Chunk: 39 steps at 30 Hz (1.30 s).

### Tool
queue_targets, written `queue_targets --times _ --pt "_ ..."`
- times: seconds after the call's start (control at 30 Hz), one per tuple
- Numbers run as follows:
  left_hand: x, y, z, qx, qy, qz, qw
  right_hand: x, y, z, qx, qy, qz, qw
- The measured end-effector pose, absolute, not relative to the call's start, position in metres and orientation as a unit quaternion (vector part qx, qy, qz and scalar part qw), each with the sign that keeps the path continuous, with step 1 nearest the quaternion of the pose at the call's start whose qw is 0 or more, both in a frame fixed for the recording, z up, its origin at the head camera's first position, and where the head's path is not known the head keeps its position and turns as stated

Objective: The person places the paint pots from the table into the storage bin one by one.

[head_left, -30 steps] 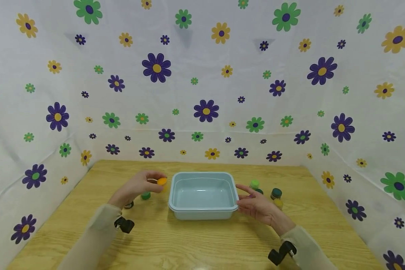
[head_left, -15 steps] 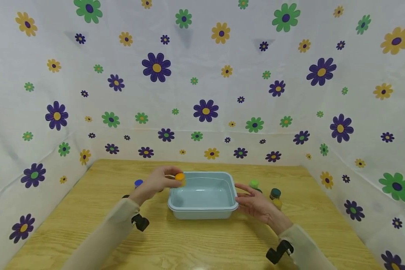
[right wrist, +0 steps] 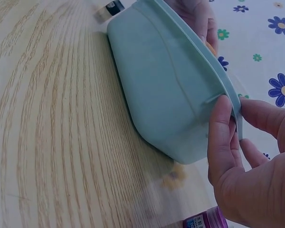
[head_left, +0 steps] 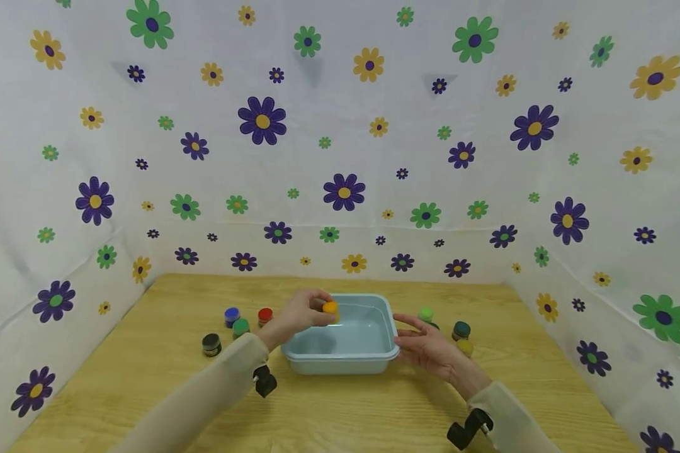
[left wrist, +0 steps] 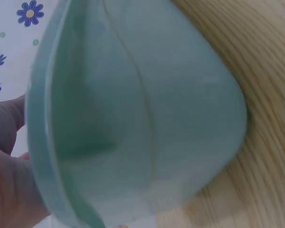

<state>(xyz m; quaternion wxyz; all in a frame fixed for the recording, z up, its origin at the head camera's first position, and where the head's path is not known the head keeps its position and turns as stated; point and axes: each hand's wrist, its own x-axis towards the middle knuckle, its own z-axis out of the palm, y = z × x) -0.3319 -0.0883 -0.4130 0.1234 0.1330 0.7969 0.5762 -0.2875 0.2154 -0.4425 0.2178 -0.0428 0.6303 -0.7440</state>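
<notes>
A light blue plastic basin [head_left: 340, 366] stands mid-table. My left hand [head_left: 299, 314] pinches a small jar with an orange lid [head_left: 330, 307] and holds it over the basin's left part. In the left wrist view the hand [left wrist: 12, 185] shows only at the left edge, beyond the basin's rim [left wrist: 38, 118], and the jar is out of sight. My right hand [head_left: 433, 353] is at the basin's right end. In the right wrist view its thumb and fingers lie on both sides of the rim [right wrist: 230, 92], gripping it.
Left of the basin stand jars with blue [head_left: 232, 316], red [head_left: 265, 315], green [head_left: 240, 328] and black [head_left: 211, 344] lids. At right are light green [head_left: 426, 314], dark green [head_left: 461, 330] and yellow [head_left: 464, 347] ones. A purple jar [right wrist: 214, 218] shows in the right wrist view.
My left hand has carried the orange-lidded jar rightward, from beside the basin to over it, uncovering the jars at left. The right hand stays at the basin's right end.
</notes>
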Motion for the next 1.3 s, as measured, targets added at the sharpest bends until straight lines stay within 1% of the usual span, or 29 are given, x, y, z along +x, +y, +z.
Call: queue_targets --times 0.3,0.6,1.07,1.3 --pt "-0.329 -0.059 -0.415 0.152 0.774 0.597 0.146 -0.288 0.214 -0.444 -0.038 0.644 -0.734 0.212" --pt "-0.338 -0.042 -0.412 0.131 0.779 0.593 0.156 -0.288 0.213 -0.443 -0.044 0.641 -0.735 0.216" --pt "-0.346 -0.029 -0.424 0.119 0.796 0.566 0.179 -0.287 0.216 -0.444 -0.045 0.643 -0.732 0.221" --pt "-0.345 -0.029 -0.430 0.126 0.825 0.524 0.170 -0.286 0.216 -0.443 -0.046 0.639 -0.734 0.225"
